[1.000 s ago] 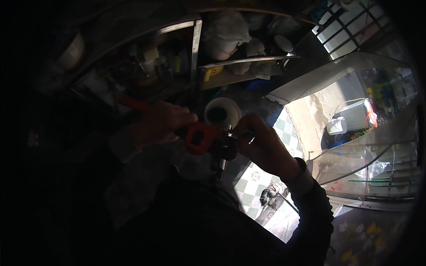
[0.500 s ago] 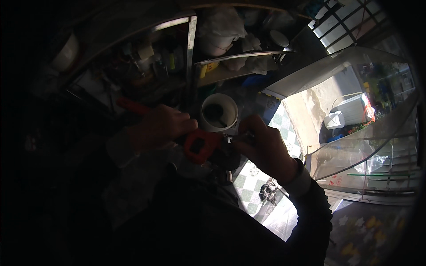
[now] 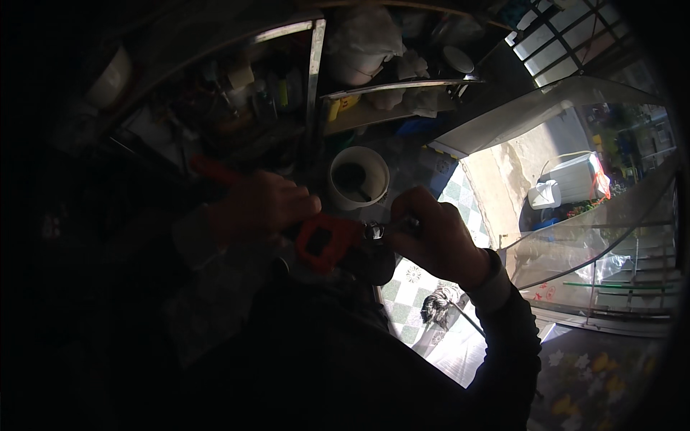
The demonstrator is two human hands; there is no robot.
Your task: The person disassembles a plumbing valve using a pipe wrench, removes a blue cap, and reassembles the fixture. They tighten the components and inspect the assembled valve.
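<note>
My left hand (image 3: 269,205) is closed around an orange-red tool (image 3: 329,243) held in front of me. One red end (image 3: 212,169) sticks out beyond the hand to the left; the body on the right has a dark patch in it. The tool's exact kind is too dim to tell. At its right end shows a small shiny metal part (image 3: 374,230). Just beside that part, my right hand (image 3: 435,233) is closed with its fingers pinched, and what lies between them is mostly hidden. Below the metal part hangs a dark rounded shape (image 3: 375,267).
A white bucket (image 3: 381,172) with something dark inside stands just beyond my hands. Shelves (image 3: 402,90) with bags and containers line the far side. A mop (image 3: 438,305) lies on the sunlit tiled floor (image 3: 411,291) at right, near a doorway with a white box (image 3: 571,179) outside.
My right hand has shifted slightly right and down, and more of the shiny metal part shows. My left hand keeps its hold on the tool. The whole view has shifted a little.
</note>
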